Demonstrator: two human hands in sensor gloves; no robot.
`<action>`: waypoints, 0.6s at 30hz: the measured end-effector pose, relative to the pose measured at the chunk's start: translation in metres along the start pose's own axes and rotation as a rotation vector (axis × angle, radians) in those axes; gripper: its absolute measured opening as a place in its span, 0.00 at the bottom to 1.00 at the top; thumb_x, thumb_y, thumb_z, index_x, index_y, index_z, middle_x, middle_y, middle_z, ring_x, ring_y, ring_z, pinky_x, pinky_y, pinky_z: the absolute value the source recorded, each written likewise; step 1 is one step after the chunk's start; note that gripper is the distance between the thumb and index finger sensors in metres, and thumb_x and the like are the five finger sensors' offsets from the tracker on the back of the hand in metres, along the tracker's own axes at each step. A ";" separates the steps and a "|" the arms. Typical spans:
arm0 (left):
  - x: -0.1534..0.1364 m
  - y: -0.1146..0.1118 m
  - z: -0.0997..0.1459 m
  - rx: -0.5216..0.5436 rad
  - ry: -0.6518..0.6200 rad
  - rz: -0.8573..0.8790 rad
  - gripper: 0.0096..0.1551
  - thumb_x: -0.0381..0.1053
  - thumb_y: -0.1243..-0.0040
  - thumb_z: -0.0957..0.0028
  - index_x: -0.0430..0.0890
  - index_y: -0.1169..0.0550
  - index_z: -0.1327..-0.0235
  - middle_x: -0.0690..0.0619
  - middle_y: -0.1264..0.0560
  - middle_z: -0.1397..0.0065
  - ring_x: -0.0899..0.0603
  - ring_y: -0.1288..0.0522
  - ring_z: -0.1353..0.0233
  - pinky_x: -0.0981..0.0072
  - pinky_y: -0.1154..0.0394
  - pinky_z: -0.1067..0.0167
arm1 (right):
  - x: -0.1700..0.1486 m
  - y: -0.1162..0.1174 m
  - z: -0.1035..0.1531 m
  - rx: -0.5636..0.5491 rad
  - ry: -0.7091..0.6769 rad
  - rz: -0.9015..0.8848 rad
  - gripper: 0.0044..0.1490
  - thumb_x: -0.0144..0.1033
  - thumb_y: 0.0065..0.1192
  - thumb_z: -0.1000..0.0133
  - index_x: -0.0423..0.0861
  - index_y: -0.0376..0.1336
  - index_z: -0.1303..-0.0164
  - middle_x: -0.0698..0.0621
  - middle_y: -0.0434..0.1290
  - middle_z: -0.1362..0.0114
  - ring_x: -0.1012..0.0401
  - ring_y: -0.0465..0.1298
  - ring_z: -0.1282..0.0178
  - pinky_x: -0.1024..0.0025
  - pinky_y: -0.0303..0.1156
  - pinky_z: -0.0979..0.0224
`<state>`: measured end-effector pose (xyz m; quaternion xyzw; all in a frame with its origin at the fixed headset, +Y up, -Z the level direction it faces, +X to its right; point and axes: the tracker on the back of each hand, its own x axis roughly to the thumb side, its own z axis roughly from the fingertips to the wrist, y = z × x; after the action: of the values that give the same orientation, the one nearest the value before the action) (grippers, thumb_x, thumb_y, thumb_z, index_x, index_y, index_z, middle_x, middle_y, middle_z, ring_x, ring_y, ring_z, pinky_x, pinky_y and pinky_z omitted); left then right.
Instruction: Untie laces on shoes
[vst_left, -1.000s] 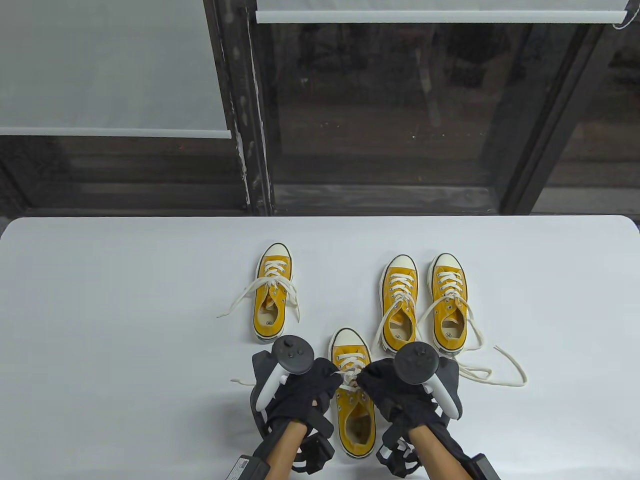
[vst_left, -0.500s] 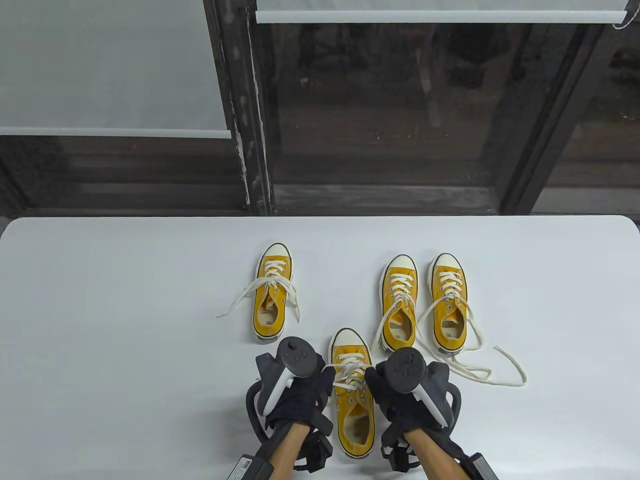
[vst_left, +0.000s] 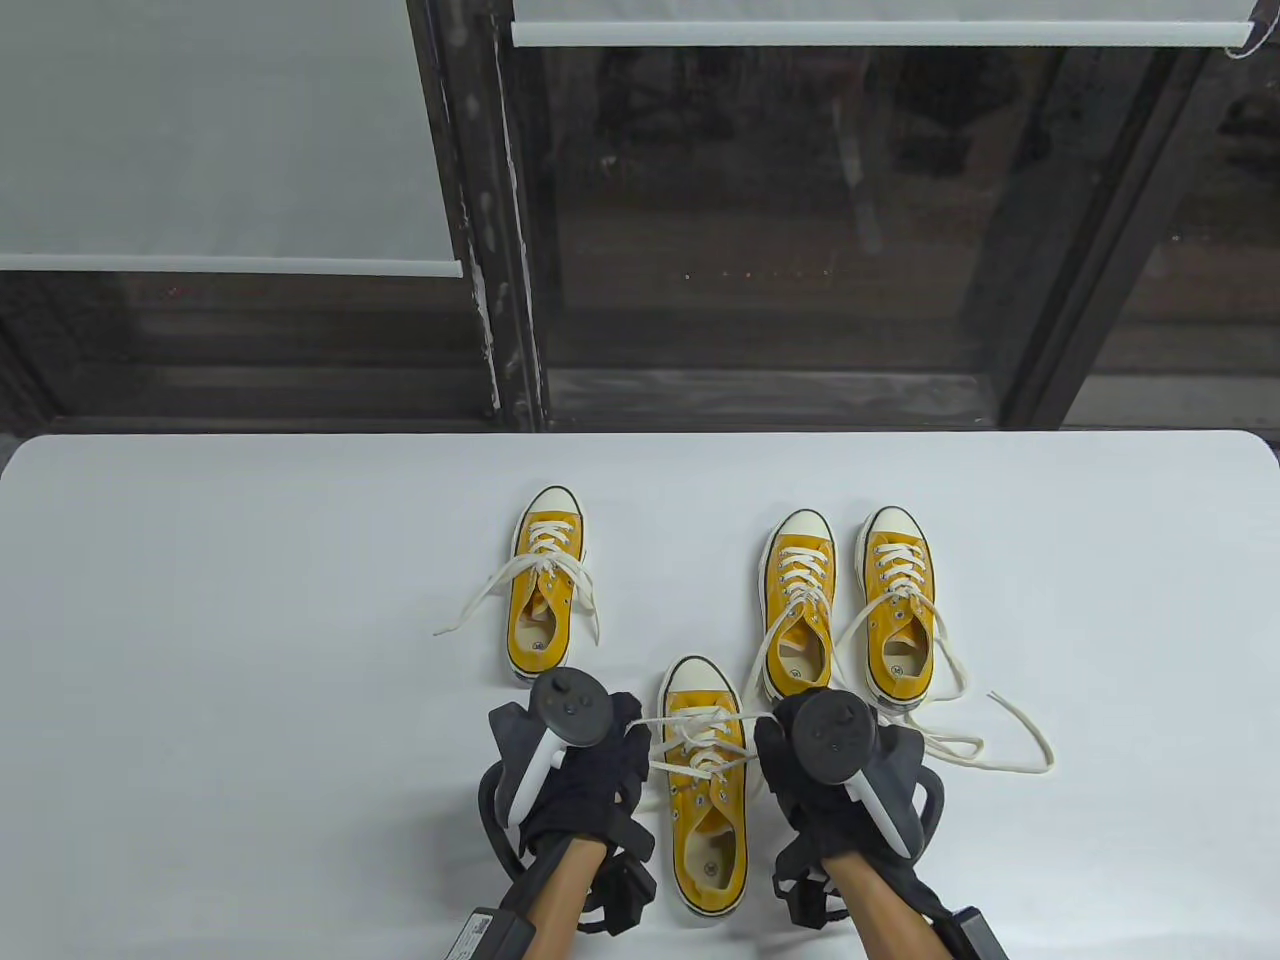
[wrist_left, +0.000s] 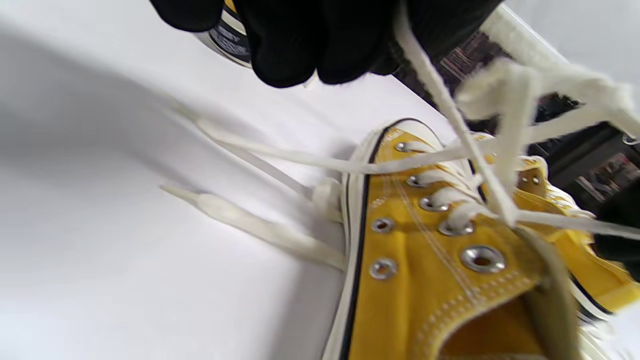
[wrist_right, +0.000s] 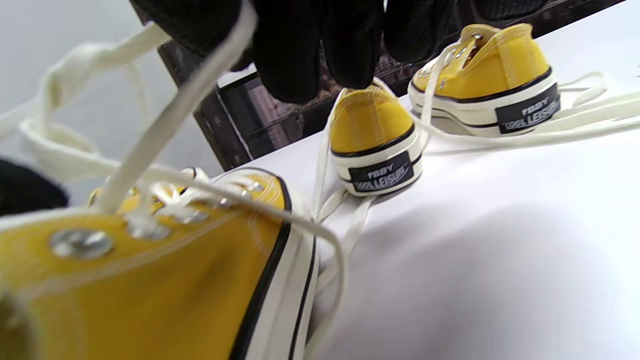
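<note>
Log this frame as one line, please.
near shoe: lace pulled taut sideways | left hand: pinching lace | right hand: pinching lace | other three shoes: laces loose

surface: white table (vst_left: 250, 600) | on it: four yellow sneakers (vst_left: 708, 800), loose laces (vst_left: 985, 745)

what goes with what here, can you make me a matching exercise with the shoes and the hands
Things:
1. nearest shoe
2. far-left shoe
3. left hand
4. right hand

States:
a. pinches the lace on the nearest shoe's right side
b. alone, laces loose on the table
c. lace stretched between both hands
d. pinches the lace on the nearest shoe's left side

Pairs: 1-c, 2-b, 3-d, 4-a
</note>
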<state>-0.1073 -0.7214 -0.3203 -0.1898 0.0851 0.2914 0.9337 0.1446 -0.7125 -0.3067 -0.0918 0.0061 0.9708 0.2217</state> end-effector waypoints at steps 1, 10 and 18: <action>-0.002 0.002 0.000 0.003 0.007 0.024 0.26 0.59 0.47 0.31 0.57 0.33 0.21 0.61 0.25 0.43 0.50 0.29 0.28 0.36 0.43 0.21 | -0.003 -0.003 -0.001 -0.008 0.002 -0.002 0.24 0.51 0.51 0.30 0.53 0.64 0.28 0.46 0.60 0.18 0.43 0.57 0.16 0.32 0.52 0.23; -0.028 0.024 0.004 0.029 0.057 0.305 0.23 0.55 0.49 0.31 0.52 0.29 0.24 0.57 0.23 0.41 0.47 0.28 0.28 0.34 0.43 0.22 | -0.027 -0.029 -0.006 -0.106 0.083 -0.168 0.21 0.47 0.51 0.31 0.51 0.66 0.33 0.48 0.64 0.21 0.44 0.60 0.17 0.33 0.54 0.23; -0.036 0.056 0.022 0.162 0.003 0.442 0.21 0.55 0.49 0.32 0.52 0.27 0.28 0.54 0.25 0.34 0.43 0.32 0.24 0.32 0.45 0.22 | -0.038 -0.049 -0.004 -0.037 0.067 -0.469 0.21 0.48 0.51 0.31 0.48 0.61 0.35 0.44 0.57 0.19 0.40 0.54 0.16 0.32 0.51 0.23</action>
<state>-0.1679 -0.6888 -0.3077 -0.0915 0.1493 0.4808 0.8592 0.1995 -0.6850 -0.3021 -0.1270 -0.0258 0.8891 0.4391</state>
